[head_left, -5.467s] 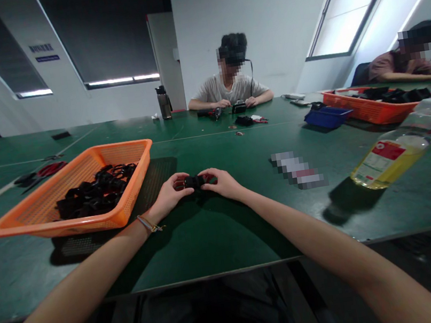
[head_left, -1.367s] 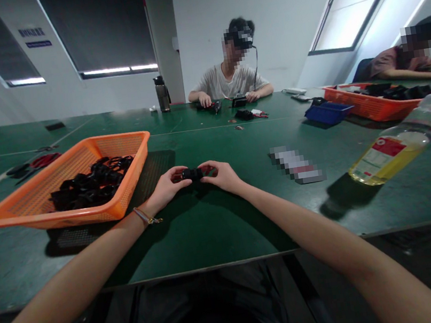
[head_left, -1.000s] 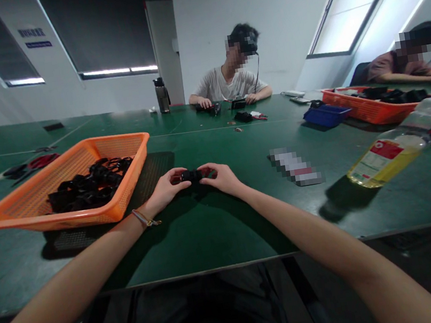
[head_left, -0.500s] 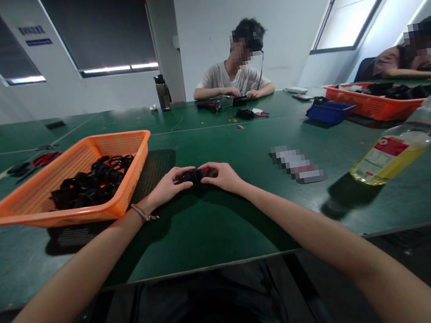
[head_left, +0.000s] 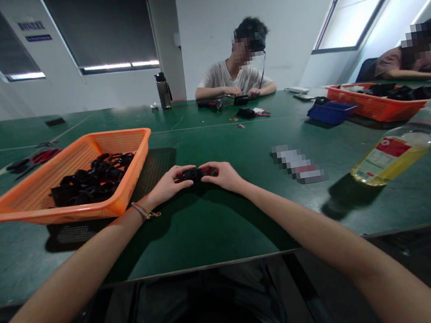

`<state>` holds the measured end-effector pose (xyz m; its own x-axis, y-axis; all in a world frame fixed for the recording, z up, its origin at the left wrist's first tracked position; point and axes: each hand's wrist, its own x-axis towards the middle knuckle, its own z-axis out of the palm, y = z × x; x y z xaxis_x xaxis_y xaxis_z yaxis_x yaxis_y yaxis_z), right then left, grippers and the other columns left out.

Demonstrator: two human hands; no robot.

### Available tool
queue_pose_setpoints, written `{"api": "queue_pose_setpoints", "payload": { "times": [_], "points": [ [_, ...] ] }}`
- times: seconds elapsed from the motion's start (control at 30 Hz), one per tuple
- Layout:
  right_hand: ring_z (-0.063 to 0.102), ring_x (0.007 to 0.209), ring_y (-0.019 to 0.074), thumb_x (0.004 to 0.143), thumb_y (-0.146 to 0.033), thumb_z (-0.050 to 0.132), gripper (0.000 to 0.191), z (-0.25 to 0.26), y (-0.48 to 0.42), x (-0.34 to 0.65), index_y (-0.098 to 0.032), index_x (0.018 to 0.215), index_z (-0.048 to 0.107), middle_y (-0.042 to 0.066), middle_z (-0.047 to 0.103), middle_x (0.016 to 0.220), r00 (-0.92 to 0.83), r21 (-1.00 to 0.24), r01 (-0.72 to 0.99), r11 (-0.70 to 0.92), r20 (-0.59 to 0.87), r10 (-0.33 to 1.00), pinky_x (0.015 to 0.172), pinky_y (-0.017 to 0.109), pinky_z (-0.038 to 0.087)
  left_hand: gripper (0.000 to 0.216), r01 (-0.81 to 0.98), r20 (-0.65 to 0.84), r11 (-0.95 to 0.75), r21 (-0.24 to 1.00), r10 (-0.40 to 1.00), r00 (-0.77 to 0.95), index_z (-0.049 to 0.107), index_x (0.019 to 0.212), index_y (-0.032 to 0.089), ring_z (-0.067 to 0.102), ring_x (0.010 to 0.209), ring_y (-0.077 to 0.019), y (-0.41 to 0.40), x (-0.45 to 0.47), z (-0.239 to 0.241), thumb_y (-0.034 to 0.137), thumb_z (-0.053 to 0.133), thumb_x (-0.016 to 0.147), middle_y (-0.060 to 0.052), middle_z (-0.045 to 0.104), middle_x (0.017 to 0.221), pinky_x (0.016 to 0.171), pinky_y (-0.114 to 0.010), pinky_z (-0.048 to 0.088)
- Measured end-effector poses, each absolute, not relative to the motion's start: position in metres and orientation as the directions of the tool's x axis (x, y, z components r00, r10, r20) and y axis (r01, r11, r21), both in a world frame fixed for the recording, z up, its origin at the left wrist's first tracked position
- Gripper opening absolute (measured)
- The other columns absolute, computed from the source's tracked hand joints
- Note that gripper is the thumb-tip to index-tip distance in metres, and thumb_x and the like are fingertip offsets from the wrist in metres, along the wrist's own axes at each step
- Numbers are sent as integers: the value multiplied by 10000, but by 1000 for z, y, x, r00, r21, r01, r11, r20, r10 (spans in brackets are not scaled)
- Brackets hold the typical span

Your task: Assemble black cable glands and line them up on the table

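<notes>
A small black part (head_left: 192, 175), too dark to name its kind, is held between my two hands just above or on the green table (head_left: 226, 230); I cannot tell which. My left hand (head_left: 170, 184) grips its left side between thumb and fingers. From the right, my right hand (head_left: 222, 175) pinches the other side. The fingers of both hands partly cover the part. Left of my hands stands an orange basket (head_left: 140, 159) with a pile of black parts (head_left: 92, 181) in it, close to my left forearm.
At right a clear bottle (head_left: 390, 154) of yellow liquid lies tilted near a blurred flat object (head_left: 297, 164). Farther back are a blue tray (head_left: 330, 112) and another orange basket (head_left: 377, 106). A co-worker (head_left: 233, 78) sits opposite, near a dark flask (head_left: 163, 91). Red-handled tools (head_left: 42, 156) lie far left.
The view has shifted very slightly. Both hands keep their hold on the black part, with hardly any visible movement.
</notes>
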<state>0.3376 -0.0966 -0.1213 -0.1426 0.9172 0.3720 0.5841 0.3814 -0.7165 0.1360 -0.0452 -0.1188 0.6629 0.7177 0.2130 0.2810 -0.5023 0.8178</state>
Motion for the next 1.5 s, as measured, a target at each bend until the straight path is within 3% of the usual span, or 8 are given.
{"api": "queue_pose_setpoints", "payload": {
  "times": [0.6,1.0,1.5],
  "points": [
    [660,796,170,731,-164,659,260,-118,-105,333,-114,985,679,91,716,931,-132,-745,578,335,319,938,751,321,521,412,277,251,-556,783,691,678,600,1098,201,535,1084,-226,-50,137,-115,335,622,710,-65,533,1156,966,-389,408],
    [653,869,190,674,-153,698,300,-125,-105,338,-150,974,693,86,698,987,-138,-764,554,330,307,942,801,344,515,472,320,188,-544,776,683,706,569,1103,151,599,992,-228,-54,138,-109,358,641,685,-76,639,1102,910,-399,448],
    [654,766,146,683,-139,694,283,-123,-106,336,-121,964,669,67,710,897,-134,-782,533,325,301,944,761,312,519,508,301,178,-521,799,683,709,573,1122,151,590,1034,-239,-51,138,-113,393,637,679,-94,619,1155,902,-404,462]
  ]
}}
